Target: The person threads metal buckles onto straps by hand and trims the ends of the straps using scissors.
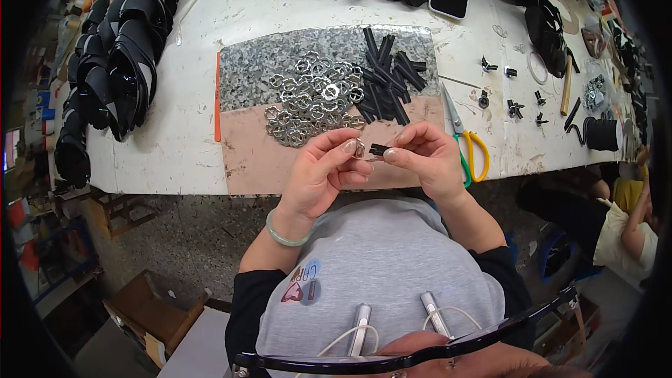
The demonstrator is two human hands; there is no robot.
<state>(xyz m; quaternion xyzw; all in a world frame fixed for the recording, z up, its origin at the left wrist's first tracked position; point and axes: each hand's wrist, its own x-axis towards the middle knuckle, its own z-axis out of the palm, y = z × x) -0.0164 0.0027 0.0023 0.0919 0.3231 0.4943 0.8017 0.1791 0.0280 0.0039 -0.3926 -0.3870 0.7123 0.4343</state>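
The ring (pixel 359 148) was in the left hand (pixel 318 171), gripped between thumb and forefinger. Just beside it, the strip (pixel 378 150), black and short, was pinched between the thumb and fingers of the right hand (pixel 430 159); whether strip and ring touched, I could not tell. Both hands were above the near part of the board (pixel 248 157). Beyond them lay a heap of rings (pixel 308 108) and, to its right, a pile of strips (pixel 385 84). Scissors (pixel 458 128) with green and yellow handles lay right of the board, on the white table (pixel 189 98).
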